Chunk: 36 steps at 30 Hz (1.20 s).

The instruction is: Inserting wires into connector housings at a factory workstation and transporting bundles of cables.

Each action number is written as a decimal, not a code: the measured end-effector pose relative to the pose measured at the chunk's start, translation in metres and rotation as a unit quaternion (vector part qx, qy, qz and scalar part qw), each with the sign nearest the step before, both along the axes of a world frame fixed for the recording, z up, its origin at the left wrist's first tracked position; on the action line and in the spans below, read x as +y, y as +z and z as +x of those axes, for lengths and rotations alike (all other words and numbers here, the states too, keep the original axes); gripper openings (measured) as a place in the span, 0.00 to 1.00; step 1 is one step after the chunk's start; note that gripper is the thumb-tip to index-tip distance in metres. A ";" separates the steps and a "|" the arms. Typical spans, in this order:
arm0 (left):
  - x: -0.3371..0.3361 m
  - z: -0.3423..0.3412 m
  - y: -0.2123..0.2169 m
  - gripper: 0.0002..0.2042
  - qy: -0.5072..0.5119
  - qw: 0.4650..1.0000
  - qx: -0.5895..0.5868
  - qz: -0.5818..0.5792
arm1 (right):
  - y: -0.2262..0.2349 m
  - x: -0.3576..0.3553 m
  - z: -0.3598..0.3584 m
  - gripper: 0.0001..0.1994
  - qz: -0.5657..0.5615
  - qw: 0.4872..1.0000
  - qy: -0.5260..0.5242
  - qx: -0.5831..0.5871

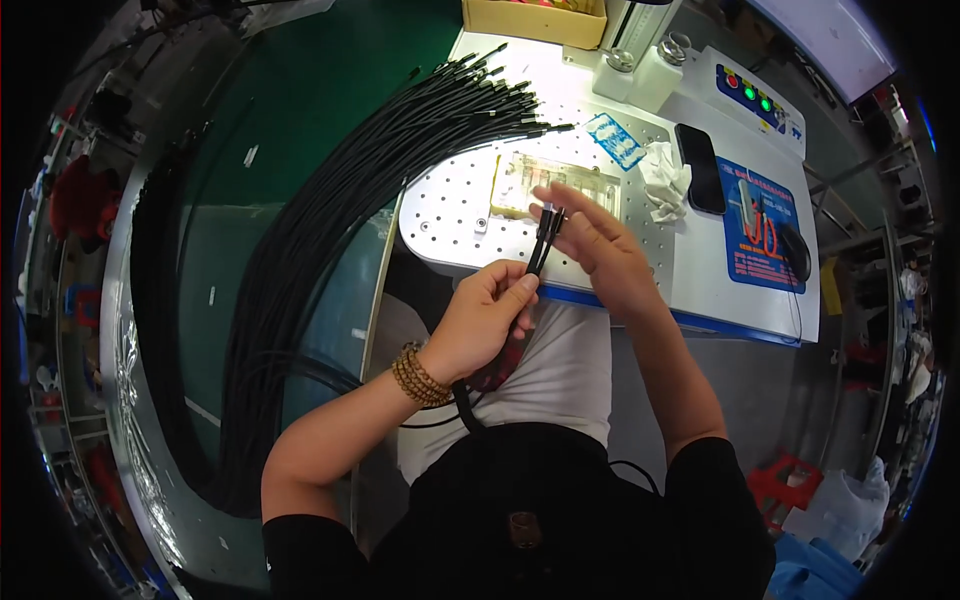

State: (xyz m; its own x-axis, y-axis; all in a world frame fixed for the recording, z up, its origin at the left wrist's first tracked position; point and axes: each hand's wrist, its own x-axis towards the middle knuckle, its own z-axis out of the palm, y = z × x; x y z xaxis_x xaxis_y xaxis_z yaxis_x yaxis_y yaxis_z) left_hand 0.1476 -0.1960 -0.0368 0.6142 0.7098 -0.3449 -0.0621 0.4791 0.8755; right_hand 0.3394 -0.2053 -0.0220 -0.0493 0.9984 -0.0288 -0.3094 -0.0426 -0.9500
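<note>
My left hand (pixel 497 308) is closed around a few black cables (pixel 540 258), held upright over my lap at the bench's front edge. Their metal-tipped connectors (pixel 549 216) point up and away from me. Beside those ends, my right hand (pixel 607 255) is open, its fingers stretched out and reaching just behind the connectors. Whether the fingertips touch them I cannot tell. Beyond both hands, a clear fixture block (pixel 560 185) sits on the perforated metal plate (pixel 450 200) under bright light. A large bundle of black cables (pixel 330 190) lies to the left, its connector ends on the plate.
On the right are a black phone (pixel 699 168), crumpled tissue (pixel 664 182), a blue mat (pixel 765 260) with small tools, and a control box (pixel 757 95) with lit buttons. A machine column (pixel 637 50) and a cardboard box (pixel 535 22) stand behind. A green-topped table (pixel 222 250) adjoins at left.
</note>
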 end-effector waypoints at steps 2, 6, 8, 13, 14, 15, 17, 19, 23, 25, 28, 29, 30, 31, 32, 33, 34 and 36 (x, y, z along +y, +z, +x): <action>0.001 0.002 -0.001 0.11 0.014 1.000 0.010 0.017 | -0.008 -0.003 0.003 0.21 -0.001 0.998 -0.061 0.022; 0.003 0.005 -0.001 0.10 0.061 0.998 0.013 -0.011 | -0.017 -0.013 0.006 0.16 0.064 0.987 -0.082 -0.124; 0.005 0.007 0.001 0.10 0.066 0.998 0.006 -0.016 | -0.022 -0.018 0.005 0.16 0.076 0.980 -0.084 -0.161; 0.013 0.015 -0.001 0.09 0.093 0.995 -0.022 -0.020 | -0.014 -0.019 0.008 0.17 0.101 0.940 -0.081 -0.316; 0.016 0.017 -0.001 0.09 0.092 0.995 -0.022 -0.020 | -0.009 -0.018 0.008 0.17 0.101 0.926 -0.079 -0.355; 0.018 0.021 -0.001 0.09 0.105 0.994 -0.016 -0.007 | -0.006 -0.016 0.008 0.17 0.100 0.926 -0.080 -0.355; 0.022 0.030 0.000 0.09 0.132 0.991 -0.007 0.018 | -0.001 -0.009 0.010 0.18 0.208 0.819 -0.117 -0.523; 0.024 0.039 0.003 0.09 0.144 0.989 -0.004 0.016 | -0.003 -0.004 0.013 0.19 0.256 0.748 -0.134 -0.598; 0.027 0.051 0.005 0.09 0.175 0.985 -0.004 0.006 | -0.017 0.003 0.014 0.20 0.259 0.732 -0.123 -0.618; 0.029 0.053 0.004 0.09 0.178 0.984 -0.016 -0.006 | -0.020 0.004 0.014 0.20 0.252 0.719 -0.143 -0.632; 0.030 0.056 0.003 0.09 0.180 0.984 -0.005 0.003 | -0.021 0.006 0.013 0.19 0.245 0.707 -0.152 -0.645; 0.031 0.056 0.003 0.09 0.181 0.983 0.000 0.008 | -0.021 0.007 0.013 0.20 0.244 0.701 -0.151 -0.653; 0.032 0.056 0.003 0.09 0.181 0.984 0.001 0.007 | -0.021 0.008 0.012 0.20 0.243 0.695 -0.151 -0.660; 0.033 0.055 0.002 0.09 0.174 0.984 0.009 0.017 | -0.020 0.008 0.011 0.20 0.242 0.695 -0.151 -0.659; 0.035 0.053 0.002 0.09 0.168 0.985 0.018 0.026 | -0.018 0.008 0.009 0.20 0.247 0.685 -0.146 -0.669; 0.037 0.051 0.003 0.09 0.162 0.986 0.026 0.036 | -0.016 0.008 0.008 0.19 0.253 0.675 -0.140 -0.679; 0.039 0.047 0.002 0.09 0.162 0.986 0.026 0.036 | -0.015 0.009 0.007 0.19 0.258 0.665 -0.135 -0.688; 0.044 0.037 -0.002 0.09 0.161 0.984 0.045 0.068 | -0.018 0.011 0.009 0.19 0.266 0.669 -0.121 -0.684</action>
